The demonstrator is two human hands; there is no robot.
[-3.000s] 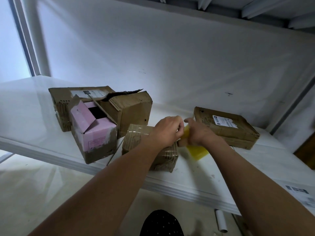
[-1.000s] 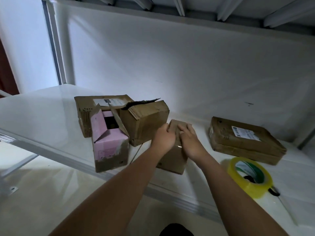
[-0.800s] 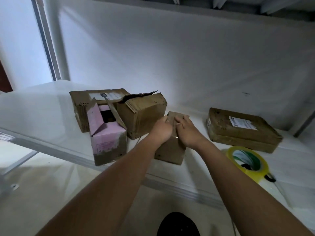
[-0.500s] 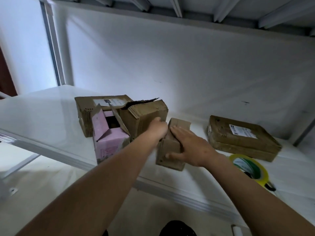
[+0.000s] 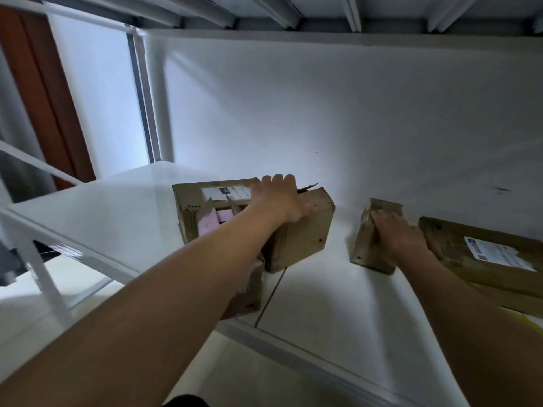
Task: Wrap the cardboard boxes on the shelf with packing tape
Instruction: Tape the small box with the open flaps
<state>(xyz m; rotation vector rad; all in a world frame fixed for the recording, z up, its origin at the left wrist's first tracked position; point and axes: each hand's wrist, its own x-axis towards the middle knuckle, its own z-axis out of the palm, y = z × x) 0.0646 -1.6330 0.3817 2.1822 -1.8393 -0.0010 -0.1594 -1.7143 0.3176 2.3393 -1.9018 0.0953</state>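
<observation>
1. Right now we have both arms stretched out over the white shelf (image 5: 308, 304), each hand on a different cardboard box.
2. Our left hand (image 5: 277, 201) lies on top of the open brown box (image 5: 302, 236), fingers reaching over its far edge and thumb down on the near face; the fingers look curled over the edge, so we count it as a hold on that box.
3. That box stands in a cluster at the middle of the shelf, touching a labelled box (image 5: 199, 198) behind and to the left of it.
4. A pink box (image 5: 210, 224) sits in front of the labelled one, mostly hidden under our left forearm.
5. A dark torn flap (image 5: 307, 188) pokes out just past our left fingertips.
6. Our right hand (image 5: 395, 233) grips the small brown box (image 5: 365, 242), fingers wrapped over its upper face.
7. This small box stands on the shelf, apart from the cluster, with bare shelf between them.
8. Just beside our right hand, on the right, lies a flat brown parcel (image 5: 458, 254) with a white label (image 5: 496, 254) on top; we cannot tell whether the small box touches it.
9. A sliver of yellow, the tape roll (image 5: 529, 320), shows at the right edge below the parcel, mostly cut off.
10. Above everything runs the underside of the next shelf (image 5: 293, 13) with its metal ribs.
</observation>
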